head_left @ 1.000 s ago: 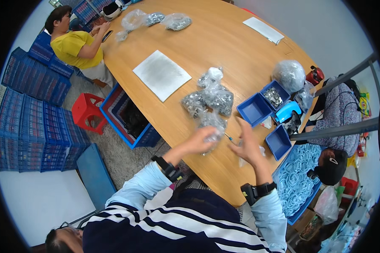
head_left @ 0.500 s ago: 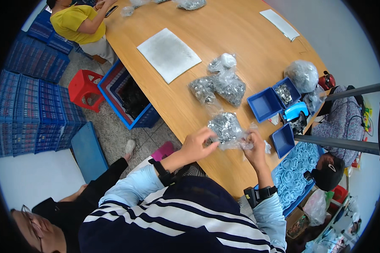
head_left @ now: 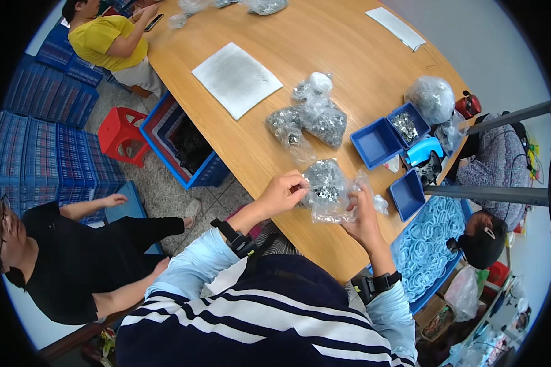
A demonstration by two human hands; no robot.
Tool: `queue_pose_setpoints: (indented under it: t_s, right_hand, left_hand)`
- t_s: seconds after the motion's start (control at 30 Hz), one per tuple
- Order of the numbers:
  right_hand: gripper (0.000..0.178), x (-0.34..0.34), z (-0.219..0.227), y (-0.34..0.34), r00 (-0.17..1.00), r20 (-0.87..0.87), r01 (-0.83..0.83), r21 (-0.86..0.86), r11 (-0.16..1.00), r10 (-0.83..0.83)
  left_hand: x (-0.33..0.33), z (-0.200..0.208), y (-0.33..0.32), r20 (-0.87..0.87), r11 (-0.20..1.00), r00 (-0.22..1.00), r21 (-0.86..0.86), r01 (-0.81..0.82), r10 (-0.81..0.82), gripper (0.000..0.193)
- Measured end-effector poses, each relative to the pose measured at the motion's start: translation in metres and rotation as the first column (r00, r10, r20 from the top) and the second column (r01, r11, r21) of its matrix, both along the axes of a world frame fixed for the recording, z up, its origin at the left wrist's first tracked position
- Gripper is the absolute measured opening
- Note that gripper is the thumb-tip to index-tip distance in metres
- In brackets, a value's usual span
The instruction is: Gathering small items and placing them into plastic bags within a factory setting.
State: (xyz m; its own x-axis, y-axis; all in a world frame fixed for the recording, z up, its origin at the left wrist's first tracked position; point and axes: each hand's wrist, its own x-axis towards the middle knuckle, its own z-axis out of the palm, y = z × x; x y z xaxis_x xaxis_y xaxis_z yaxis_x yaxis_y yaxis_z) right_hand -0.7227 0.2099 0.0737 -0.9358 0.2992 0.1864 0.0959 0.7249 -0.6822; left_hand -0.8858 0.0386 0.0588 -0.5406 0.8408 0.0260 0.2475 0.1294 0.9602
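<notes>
Clear parts bag point(head_left: 326, 180); left fingers point(head_left: 295, 182) curled at edge, grip unclear; right fingers point(head_left: 362, 200) pinching its right side

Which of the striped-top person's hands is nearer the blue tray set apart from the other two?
Right. The right hand is just left of the blue tray, touching the clear bag; the left hand is farther left, on the bag's other side.

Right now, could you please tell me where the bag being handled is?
In the head view, the clear bag of metal pieces is just right of centre, between the left hand and the right hand, with other filled bags beyond it.
</notes>
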Motion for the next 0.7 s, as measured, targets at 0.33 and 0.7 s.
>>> queue_pose_setpoints:
  t_s: [0.33, 0.7]
  right_hand:
    - [0.035, -0.036, -0.017, -0.018, 0.958, 0.238, -0.076, -0.327, 0.942, 0.160]
    - [0.023, -0.012, 0.049, -0.046, 0.998, 0.055, -0.015, -0.333, 0.943, 0.035]
  left_hand:
    - [0.015, -0.002, 0.010, 0.041, 0.949, 0.968, 0.210, 0.234, -0.248, 0.042]
    - [0.070, 0.020, 0.039, -0.243, 0.789, 0.758, -0.057, 0.612, -0.605, 0.047]
